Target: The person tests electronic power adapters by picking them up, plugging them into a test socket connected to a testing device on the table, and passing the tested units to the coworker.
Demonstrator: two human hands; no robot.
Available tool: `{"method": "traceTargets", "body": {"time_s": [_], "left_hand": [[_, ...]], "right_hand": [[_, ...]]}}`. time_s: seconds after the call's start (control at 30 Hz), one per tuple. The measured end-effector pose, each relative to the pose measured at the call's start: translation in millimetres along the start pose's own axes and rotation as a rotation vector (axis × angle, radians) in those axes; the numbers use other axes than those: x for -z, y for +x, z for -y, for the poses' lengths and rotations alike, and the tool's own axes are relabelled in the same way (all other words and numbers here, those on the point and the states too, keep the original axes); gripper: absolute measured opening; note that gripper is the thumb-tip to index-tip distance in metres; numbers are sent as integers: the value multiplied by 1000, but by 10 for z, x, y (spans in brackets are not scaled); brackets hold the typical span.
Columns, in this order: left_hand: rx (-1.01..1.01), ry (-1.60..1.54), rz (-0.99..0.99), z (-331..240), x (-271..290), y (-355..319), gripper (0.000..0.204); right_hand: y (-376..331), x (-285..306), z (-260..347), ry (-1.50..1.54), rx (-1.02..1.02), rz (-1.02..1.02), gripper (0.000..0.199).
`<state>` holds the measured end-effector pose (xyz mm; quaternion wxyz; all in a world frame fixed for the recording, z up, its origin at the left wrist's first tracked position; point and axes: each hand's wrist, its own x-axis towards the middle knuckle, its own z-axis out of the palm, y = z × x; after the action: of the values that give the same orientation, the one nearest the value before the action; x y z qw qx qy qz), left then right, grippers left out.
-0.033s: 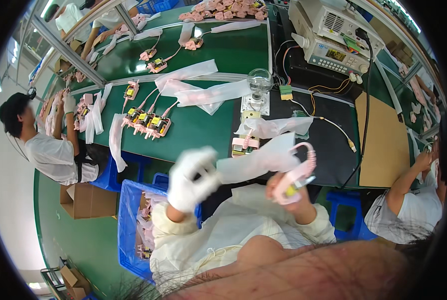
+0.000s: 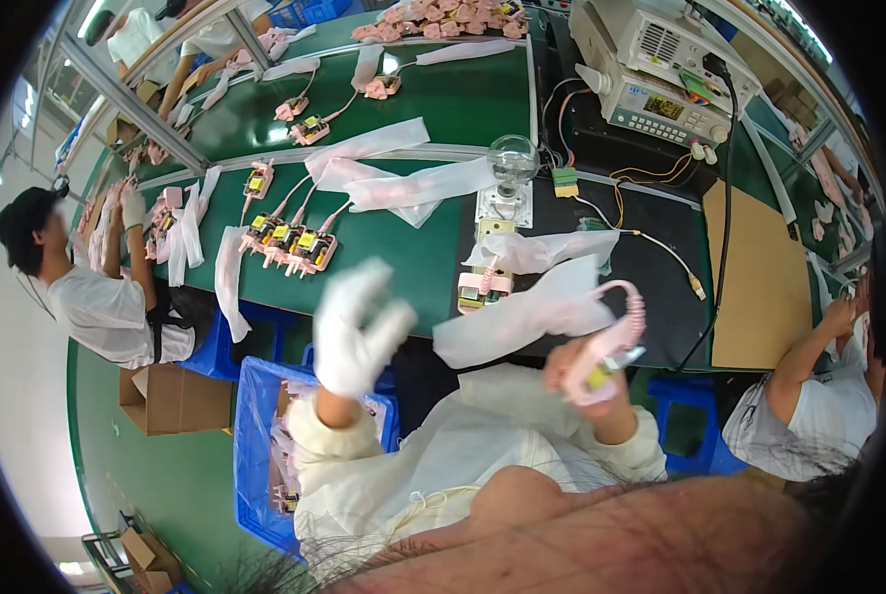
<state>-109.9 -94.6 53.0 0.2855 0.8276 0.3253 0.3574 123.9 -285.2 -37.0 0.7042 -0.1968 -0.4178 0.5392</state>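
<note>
Holding a pink unit (image 2: 598,361), R hand (image 2: 603,404) sits right of centre in the head view, bare, fingers curled round the casing, a bit blurred; exact fingertip placement can't be told. R forearm rises from the lower edge, leaning L, cream cuff (image 2: 638,441) bunched below the wrist. Unit is tilted, yellow label facing up, just off the near table edge, in front of the black mat (image 2: 666,297). Its coiled pink cord (image 2: 635,309) arcs up & over L into a white sleeve (image 2: 522,309), which stretches L w/ its far end free, btwn the two hands. L hand (image 2: 352,342), in a white glove, is raised well apart from unit & sleeve, wrist upright, fingers loose & pointing up, thumb spread out to the R, nothing in the grasp; motion blur on it. It shows above the lined blue bin (image 2: 255,436), fingertips against the green tabletop (image 2: 388,243). Up-L of it, a row of open pink units (image 2: 289,243) lies on the green. Beyond the white sleeve, a test fixture (image 2: 494,233) w/ a glass bulb (image 2: 513,158) stands at the mat's L side.
</note>
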Motion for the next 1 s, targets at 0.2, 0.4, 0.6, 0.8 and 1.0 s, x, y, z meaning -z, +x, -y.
{"method": "traceTargets", "body": {"time_s": [0.2,0.4,0.6,0.8,1.0], "left_hand": [[-53,903,-86,1075,149,407,53],[45,932,-28,1051,20,325,41],[162,1291,-88,771,-119,357,50],[338,1116,48,1025,10,351,53],[508,106,27,1186,241,306,48]], "right_hand": [[-498,54,1178,-47,413,-22,73],[-968,493,2252,-477,672,-542,54],[-382,1078,2665,-1114,466,-1009,59],[-595,2218,2296,-1082,-9,-1155,36],[-848,2826,1917,-1275,32,-1033,42]]}}
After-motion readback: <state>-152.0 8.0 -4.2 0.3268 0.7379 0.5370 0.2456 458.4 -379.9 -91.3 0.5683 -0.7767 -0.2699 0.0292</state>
